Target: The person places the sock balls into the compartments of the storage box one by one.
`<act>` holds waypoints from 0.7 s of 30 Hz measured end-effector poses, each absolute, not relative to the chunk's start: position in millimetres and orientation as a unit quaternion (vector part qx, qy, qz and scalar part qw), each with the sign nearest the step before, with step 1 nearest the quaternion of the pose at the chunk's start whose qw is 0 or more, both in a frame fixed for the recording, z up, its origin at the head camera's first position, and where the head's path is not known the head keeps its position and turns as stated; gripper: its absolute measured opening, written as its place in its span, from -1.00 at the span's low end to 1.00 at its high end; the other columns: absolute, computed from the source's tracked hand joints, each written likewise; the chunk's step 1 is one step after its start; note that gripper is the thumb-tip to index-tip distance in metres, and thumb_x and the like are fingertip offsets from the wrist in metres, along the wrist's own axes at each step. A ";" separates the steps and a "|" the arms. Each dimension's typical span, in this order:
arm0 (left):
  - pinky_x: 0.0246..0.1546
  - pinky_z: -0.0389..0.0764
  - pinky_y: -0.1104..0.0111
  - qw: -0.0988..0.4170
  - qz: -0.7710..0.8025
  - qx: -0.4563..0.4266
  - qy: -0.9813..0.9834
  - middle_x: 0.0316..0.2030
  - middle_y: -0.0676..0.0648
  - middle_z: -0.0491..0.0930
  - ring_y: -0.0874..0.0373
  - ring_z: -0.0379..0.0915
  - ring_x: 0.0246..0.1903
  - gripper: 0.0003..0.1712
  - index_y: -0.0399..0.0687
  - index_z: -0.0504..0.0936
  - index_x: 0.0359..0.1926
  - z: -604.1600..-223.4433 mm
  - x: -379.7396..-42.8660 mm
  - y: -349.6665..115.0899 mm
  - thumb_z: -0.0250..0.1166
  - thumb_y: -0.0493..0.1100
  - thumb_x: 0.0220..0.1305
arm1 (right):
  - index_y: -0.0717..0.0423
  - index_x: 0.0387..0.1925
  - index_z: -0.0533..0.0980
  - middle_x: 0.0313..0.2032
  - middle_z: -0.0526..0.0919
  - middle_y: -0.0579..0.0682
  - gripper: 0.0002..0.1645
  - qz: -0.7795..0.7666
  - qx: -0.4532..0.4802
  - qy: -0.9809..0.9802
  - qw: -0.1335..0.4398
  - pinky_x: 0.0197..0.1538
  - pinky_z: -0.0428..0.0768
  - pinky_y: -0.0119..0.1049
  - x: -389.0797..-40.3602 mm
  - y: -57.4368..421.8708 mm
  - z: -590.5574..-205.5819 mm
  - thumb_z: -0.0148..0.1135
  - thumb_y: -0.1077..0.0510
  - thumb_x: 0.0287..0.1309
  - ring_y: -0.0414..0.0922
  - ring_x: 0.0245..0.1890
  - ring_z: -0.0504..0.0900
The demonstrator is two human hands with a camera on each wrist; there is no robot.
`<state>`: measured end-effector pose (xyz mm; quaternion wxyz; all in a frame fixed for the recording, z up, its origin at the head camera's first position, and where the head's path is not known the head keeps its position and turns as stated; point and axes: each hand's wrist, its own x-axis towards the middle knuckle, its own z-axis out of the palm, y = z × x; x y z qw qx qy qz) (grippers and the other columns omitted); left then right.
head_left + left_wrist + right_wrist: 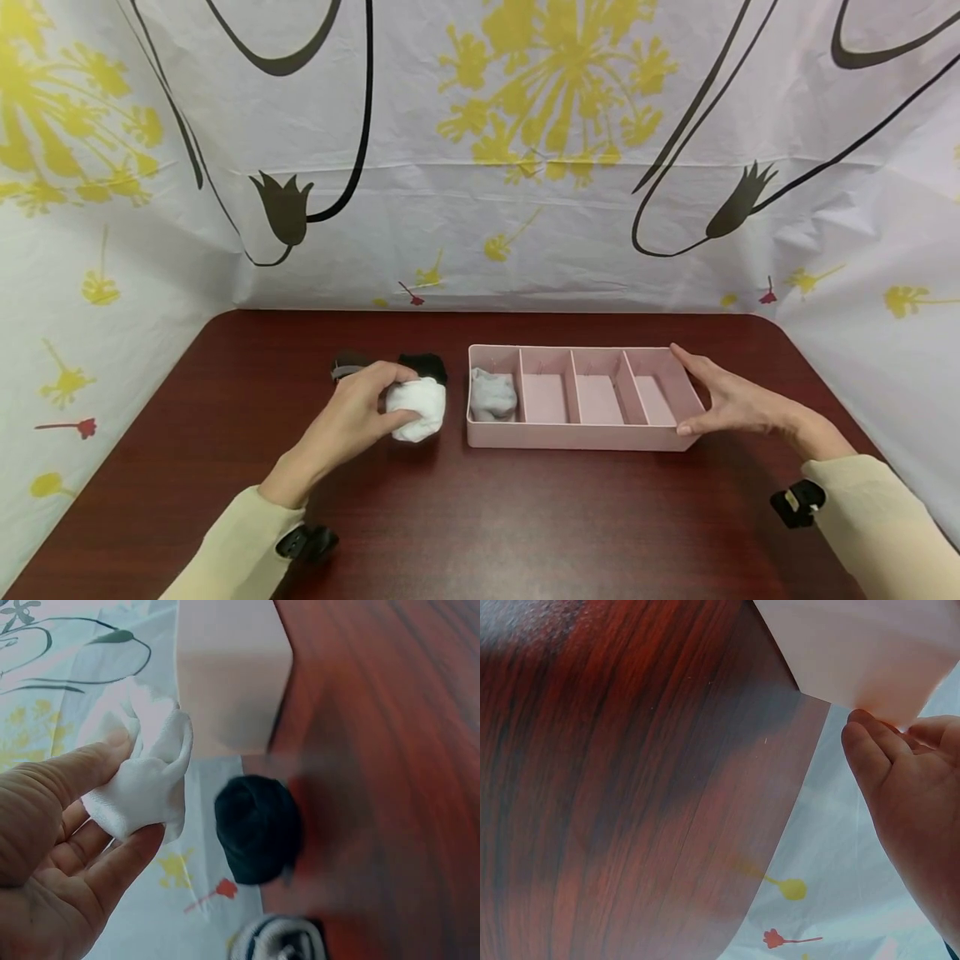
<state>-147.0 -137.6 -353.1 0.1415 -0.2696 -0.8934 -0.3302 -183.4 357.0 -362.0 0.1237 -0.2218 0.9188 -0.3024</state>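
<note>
My left hand (358, 415) pinches a white rolled-up sock (424, 410) between thumb and fingers. In the left wrist view, the white sock's folds (154, 769) show above the fingertips. Behind it on the table lie a black rolled sock (426, 367) and a dark sock with grey stripes (348, 365), partly hidden by the hand. To the right stands a long pink box (577, 437) with several compartments; a grey rolled sock (493, 397) fills the leftmost one. My right hand (731, 404) grips the box's right end, thumb at the front corner and fingers at the back corner.
The dark red-brown table (525, 525) has rounded far corners. A white cloth (420, 192) with yellow flowers and dark stems hangs behind it and along both sides. Both wrists carry black straps with small devices.
</note>
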 end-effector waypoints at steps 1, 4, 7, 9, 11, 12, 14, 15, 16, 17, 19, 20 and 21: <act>-0.39 0.52 0.38 0.138 -0.333 -0.270 -0.893 -0.23 -0.05 0.61 0.20 0.45 -0.34 -0.55 -0.17 0.60 -0.16 -351.1 -147.6 -134.0 0.53 -0.28 -0.17 | 0.28 0.44 -0.24 0.33 -0.05 0.44 0.41 -0.302 -0.223 0.919 0.123 0.08 0.17 0.38 -183.7 357.0 -361.8 0.52 0.12 -0.26 0.32 0.25 0.03; -0.37 0.52 0.37 0.130 -0.343 -0.278 -0.888 -0.22 -0.05 0.61 0.19 0.45 -0.33 -0.57 -0.17 0.60 -0.16 -345.5 -150.4 -121.8 0.52 -0.28 -0.14 | 0.29 0.44 -0.24 0.33 -0.05 0.43 0.41 -0.300 -0.223 0.919 0.123 0.08 0.17 0.39 -183.9 357.2 -361.4 0.52 0.11 -0.26 0.32 0.25 0.04; -0.34 0.54 0.35 0.125 -0.357 -0.291 -0.879 -0.20 -0.06 0.61 0.18 0.47 -0.30 -0.58 -0.18 0.60 -0.16 -340.8 -153.8 -108.2 0.51 -0.27 -0.11 | 0.29 0.44 -0.24 0.32 -0.04 0.43 0.40 -0.298 -0.221 0.920 0.123 0.08 0.19 0.39 -183.4 357.6 -361.0 0.51 0.10 -0.25 0.31 0.24 0.06; -0.31 0.56 0.33 0.120 -0.364 -0.300 -0.874 -0.19 -0.06 0.61 0.17 0.48 -0.28 -0.59 -0.18 0.60 -0.16 -338.6 -156.3 -99.2 0.50 -0.27 -0.10 | 0.29 0.44 -0.24 0.32 -0.03 0.42 0.40 -0.297 -0.220 0.921 0.123 0.07 0.20 0.39 -182.7 357.8 -360.9 0.51 0.10 -0.24 0.31 0.23 0.07; -0.30 0.56 0.32 0.117 -0.367 -0.306 -0.870 -0.19 -0.06 0.61 0.17 0.49 -0.27 -0.60 -0.18 0.60 -0.16 -337.0 -158.9 -89.8 0.49 -0.26 -0.08 | 0.29 0.44 -0.24 0.32 -0.03 0.42 0.39 -0.297 -0.220 0.921 0.122 0.07 0.21 0.39 -182.2 357.6 -361.1 0.50 0.10 -0.24 0.30 0.23 0.07; -0.30 0.56 0.32 0.114 -0.368 -0.309 -0.869 -0.20 -0.06 0.61 0.17 0.48 -0.28 -0.61 -0.18 0.60 -0.16 -336.8 -160.3 -85.2 0.49 -0.26 -0.08 | 0.29 0.44 -0.24 0.32 -0.03 0.42 0.39 -0.298 -0.220 0.921 0.121 0.07 0.20 0.39 -182.0 357.5 -361.2 0.50 0.10 -0.24 0.30 0.23 0.07; -0.30 0.55 0.33 0.114 -0.370 -0.315 -0.867 -0.21 -0.06 0.61 0.17 0.48 -0.29 -0.62 -0.17 0.60 -0.17 -336.0 -162.7 -76.4 0.49 -0.25 -0.07 | 0.30 0.43 -0.24 0.32 -0.03 0.42 0.39 -0.298 -0.222 0.921 0.120 0.07 0.20 0.39 -181.9 357.1 -361.6 0.50 0.10 -0.24 0.30 0.23 0.07; -0.30 0.55 0.34 0.112 -0.369 -0.318 -0.866 -0.21 -0.06 0.61 0.17 0.48 -0.29 -0.62 -0.17 0.60 -0.17 -336.0 -163.9 -72.2 0.49 -0.25 -0.07 | 0.30 0.43 -0.24 0.32 -0.03 0.42 0.39 -0.299 -0.223 0.920 0.120 0.07 0.20 0.39 -181.8 356.9 -361.8 0.50 0.10 -0.24 0.30 0.23 0.07; -0.30 0.55 0.35 0.112 -0.369 -0.321 -0.865 -0.21 -0.06 0.61 0.17 0.48 -0.29 -0.63 -0.17 0.60 -0.17 -336.0 -164.9 -68.2 0.49 -0.25 -0.06 | 0.30 0.43 -0.24 0.31 -0.03 0.42 0.39 -0.299 -0.224 0.920 0.119 0.07 0.20 0.38 -181.9 356.6 -362.1 0.50 0.10 -0.23 0.30 0.23 0.07; -0.30 0.53 0.38 0.112 -0.366 -0.324 -0.865 -0.21 -0.05 0.60 0.17 0.48 -0.29 -0.62 -0.17 0.60 -0.17 -336.0 -166.0 -64.4 0.48 -0.24 -0.06 | 0.31 0.43 -0.24 0.31 -0.02 0.42 0.39 -0.298 -0.225 0.920 0.118 0.07 0.20 0.38 -181.9 356.4 -362.2 0.50 0.10 -0.23 0.30 0.23 0.07; -0.29 0.53 0.39 0.110 -0.364 -0.329 -0.865 -0.21 -0.05 0.60 0.17 0.48 -0.28 -0.62 -0.16 0.61 -0.15 -335.6 -168.0 -57.4 0.48 -0.24 -0.05 | 0.31 0.43 -0.24 0.31 -0.02 0.42 0.39 -0.298 -0.226 0.920 0.117 0.07 0.21 0.38 -182.0 356.2 -362.3 0.50 0.10 -0.23 0.30 0.23 0.08; -0.29 0.52 0.40 0.108 -0.362 -0.330 -0.865 -0.21 -0.04 0.60 0.18 0.48 -0.28 -0.63 -0.16 0.60 -0.15 -335.5 -169.0 -54.1 0.48 -0.23 -0.04 | 0.31 0.43 -0.24 0.31 -0.01 0.42 0.39 -0.298 -0.227 0.920 0.116 0.07 0.21 0.38 -182.1 356.1 -362.2 0.50 0.10 -0.23 0.29 0.23 0.08; -0.28 0.52 0.40 0.106 -0.361 -0.332 -0.865 -0.21 -0.04 0.60 0.18 0.48 -0.28 -0.62 -0.16 0.60 -0.15 -335.4 -170.0 -50.9 0.47 -0.23 -0.04 | 0.31 0.43 -0.24 0.31 -0.01 0.42 0.38 -0.298 -0.227 0.920 0.116 0.07 0.21 0.38 -182.1 356.0 -362.0 0.50 0.10 -0.23 0.29 0.23 0.08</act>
